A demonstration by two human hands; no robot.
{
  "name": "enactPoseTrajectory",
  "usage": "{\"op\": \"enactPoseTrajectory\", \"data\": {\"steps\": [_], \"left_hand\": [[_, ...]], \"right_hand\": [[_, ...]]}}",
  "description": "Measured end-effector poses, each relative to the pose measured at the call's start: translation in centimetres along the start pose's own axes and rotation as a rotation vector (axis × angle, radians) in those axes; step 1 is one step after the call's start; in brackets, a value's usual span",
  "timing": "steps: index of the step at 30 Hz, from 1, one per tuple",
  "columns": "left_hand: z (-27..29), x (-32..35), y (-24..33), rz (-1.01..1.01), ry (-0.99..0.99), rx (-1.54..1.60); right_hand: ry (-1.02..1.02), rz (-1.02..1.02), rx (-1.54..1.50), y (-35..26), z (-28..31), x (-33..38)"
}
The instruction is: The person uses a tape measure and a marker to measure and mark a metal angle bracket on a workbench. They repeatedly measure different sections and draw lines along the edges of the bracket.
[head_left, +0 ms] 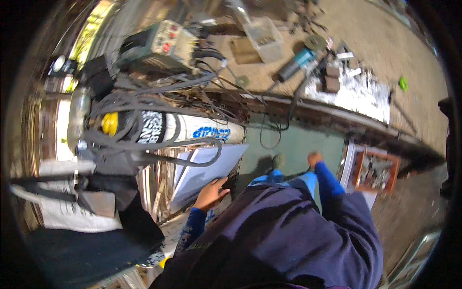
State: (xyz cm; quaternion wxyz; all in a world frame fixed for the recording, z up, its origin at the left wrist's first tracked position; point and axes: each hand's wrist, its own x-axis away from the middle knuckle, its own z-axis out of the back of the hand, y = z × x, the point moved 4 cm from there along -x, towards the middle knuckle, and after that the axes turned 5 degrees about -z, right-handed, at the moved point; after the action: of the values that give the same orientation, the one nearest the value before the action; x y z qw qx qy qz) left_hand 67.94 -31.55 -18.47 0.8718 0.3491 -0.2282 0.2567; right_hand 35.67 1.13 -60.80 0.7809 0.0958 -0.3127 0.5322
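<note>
My left hand point(211, 194) hangs at my left side with its fingers apart and nothing in them. It is nearest to the pale flat panels point(207, 166), which lean beside a white gas cylinder point(192, 127). In front of me on the right is my right hand point(314, 159), small and blurred, over the green floor point(308, 137). Its fingers are not distinct, and I cannot tell whether they hold anything. Close to that arm stands a reddish-brown box point(377, 171) with metal pieces in it.
A workbench point(365, 29) runs across the front. On it are a teal angle grinder point(298, 62), a clear plastic bin point(264, 38), shiny silver sheeting point(356, 96) and a box-shaped power unit point(166, 45). Thick cables point(159, 101) loop over the cylinder. Dark cloth point(96, 250) lies at the left.
</note>
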Motion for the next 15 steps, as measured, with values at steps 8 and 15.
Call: {"op": "enactPoseTrajectory", "data": {"steps": [8,15], "left_hand": [[1.5,-3.7,5.0,-0.187,0.211,0.101],[2.5,-7.1,14.2,-0.446,0.367,0.053]], "right_hand": [[0.575,-0.389,-1.217,-0.1,11.3,15.6],[1.493,0.47,-0.914,-2.0,59.4,35.6]]}}
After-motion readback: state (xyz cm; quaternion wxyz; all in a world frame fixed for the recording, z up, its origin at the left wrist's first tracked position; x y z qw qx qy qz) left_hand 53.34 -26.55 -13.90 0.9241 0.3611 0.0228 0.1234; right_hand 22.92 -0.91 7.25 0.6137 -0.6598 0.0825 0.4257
